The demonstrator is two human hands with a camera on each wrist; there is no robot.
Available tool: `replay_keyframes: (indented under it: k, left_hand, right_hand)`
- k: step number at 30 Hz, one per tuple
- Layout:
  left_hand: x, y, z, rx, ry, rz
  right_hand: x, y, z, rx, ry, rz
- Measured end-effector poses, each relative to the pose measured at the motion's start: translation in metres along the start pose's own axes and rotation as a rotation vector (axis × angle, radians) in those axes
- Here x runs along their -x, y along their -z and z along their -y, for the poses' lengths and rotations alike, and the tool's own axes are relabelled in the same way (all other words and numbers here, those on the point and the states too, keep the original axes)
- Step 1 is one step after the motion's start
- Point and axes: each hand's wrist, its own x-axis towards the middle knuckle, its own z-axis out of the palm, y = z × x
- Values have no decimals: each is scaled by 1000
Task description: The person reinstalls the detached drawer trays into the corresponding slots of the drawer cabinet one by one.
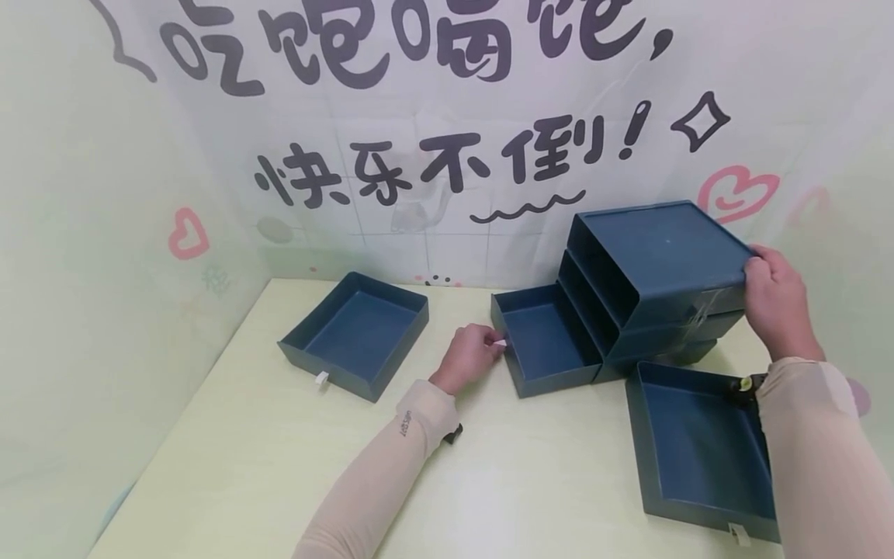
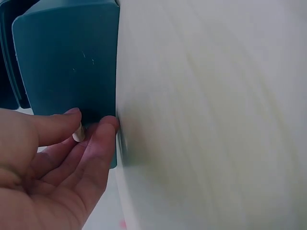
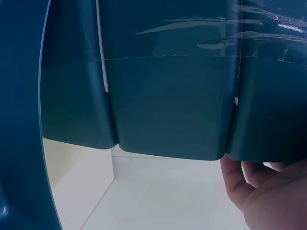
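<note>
A dark blue three-tier drawer cabinet [image 1: 670, 248] stands at the back right, its two upper slots hollow. The bottom drawer [image 1: 548, 334] sticks out of its left-facing front. My left hand [image 1: 466, 359] pinches the small white pull tab [image 2: 79, 133] on that drawer's front between thumb and fingers. In the left wrist view, the fingertips lie close to the drawer front [image 2: 67, 62] and the tabletop. My right hand [image 1: 781, 303] grips the cabinet's upper right edge. The right wrist view shows its fingers [image 3: 235, 179] bent round the edge of one tier.
One loose blue drawer [image 1: 394, 357] with a white tab lies at the back left of the pale table [image 1: 230, 458]. Another loose drawer [image 1: 639, 450] sits at the right front, partly beneath my right sleeve. A printed wall sheet [image 1: 391, 225] hangs behind.
</note>
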Motion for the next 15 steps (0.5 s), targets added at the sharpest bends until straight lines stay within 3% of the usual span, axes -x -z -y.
replay_keyframes:
  k: [7, 15]
  left_hand:
    - [-2, -9, -3, -16, -25, 8]
    - [-2, -6, -8, -54, -40, -4]
  right_hand:
    - [3, 1, -2, 2, -7, 6]
    - [1, 0, -1, -4, 15, -4]
